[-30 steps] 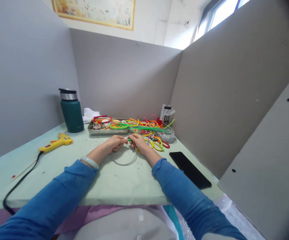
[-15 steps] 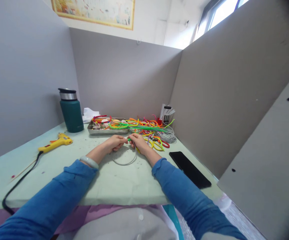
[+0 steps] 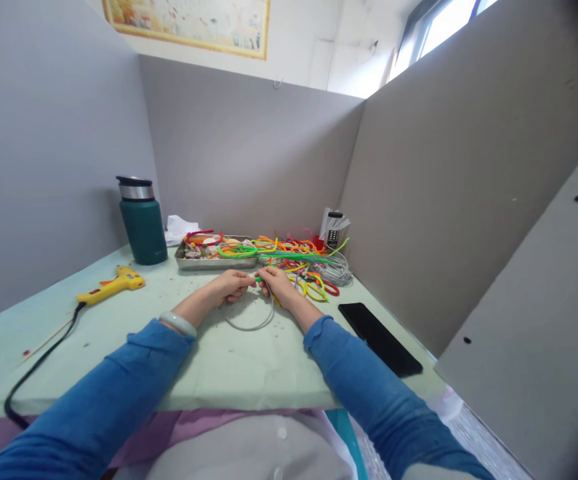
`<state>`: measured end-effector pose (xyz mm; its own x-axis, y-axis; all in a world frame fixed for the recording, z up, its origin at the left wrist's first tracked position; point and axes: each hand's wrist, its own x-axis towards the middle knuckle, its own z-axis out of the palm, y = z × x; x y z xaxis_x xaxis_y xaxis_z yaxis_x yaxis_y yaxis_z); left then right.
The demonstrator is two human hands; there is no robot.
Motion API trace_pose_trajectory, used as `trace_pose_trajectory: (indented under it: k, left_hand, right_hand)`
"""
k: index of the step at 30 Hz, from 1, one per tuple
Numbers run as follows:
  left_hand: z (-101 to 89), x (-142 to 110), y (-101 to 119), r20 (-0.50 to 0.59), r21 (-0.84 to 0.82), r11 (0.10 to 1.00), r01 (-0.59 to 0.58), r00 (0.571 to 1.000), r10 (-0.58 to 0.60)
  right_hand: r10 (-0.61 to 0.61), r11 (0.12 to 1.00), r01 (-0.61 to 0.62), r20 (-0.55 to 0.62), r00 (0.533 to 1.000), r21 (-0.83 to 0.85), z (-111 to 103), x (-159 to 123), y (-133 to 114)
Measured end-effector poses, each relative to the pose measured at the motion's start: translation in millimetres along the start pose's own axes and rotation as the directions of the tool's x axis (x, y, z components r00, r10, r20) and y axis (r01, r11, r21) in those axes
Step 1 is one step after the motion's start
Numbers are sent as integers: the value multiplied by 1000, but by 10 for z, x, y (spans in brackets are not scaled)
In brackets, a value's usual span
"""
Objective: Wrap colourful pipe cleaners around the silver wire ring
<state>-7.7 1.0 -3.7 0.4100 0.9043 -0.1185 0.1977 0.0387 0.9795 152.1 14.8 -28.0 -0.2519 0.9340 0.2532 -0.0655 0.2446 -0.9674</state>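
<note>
Both hands meet above the table in front of the metal tray. My left hand [image 3: 232, 285] is closed in a pinch at one side of a thin grey cord [image 3: 251, 329], which curves down in a loop below the fingers. My right hand [image 3: 279, 287] pinches the other side, its fingertips nearly touching the left ones. Between them shows a small green piece [image 3: 259, 279], perhaps wound on the cord; its exact kind is too small to make out. Part of the loop is hidden behind the fingers.
Behind the hands lie a metal tray [image 3: 219, 264] of small parts, several coloured pipe cleaners [image 3: 293, 256] and a coil of grey cord [image 3: 337, 272]. A yellow glue gun [image 3: 113, 287] and green bottle [image 3: 143, 230] stand left; a black phone [image 3: 381, 339] lies right.
</note>
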Motion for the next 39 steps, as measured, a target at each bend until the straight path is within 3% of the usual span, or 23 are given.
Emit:
trace_pose_trajectory:
  k: [39]
  left_hand:
    - [4, -13, 2, -1, 36, 999, -12, 1000, 12]
  right_hand:
    - [-2, 1000, 3, 7, 1000, -21, 5, -8, -10]
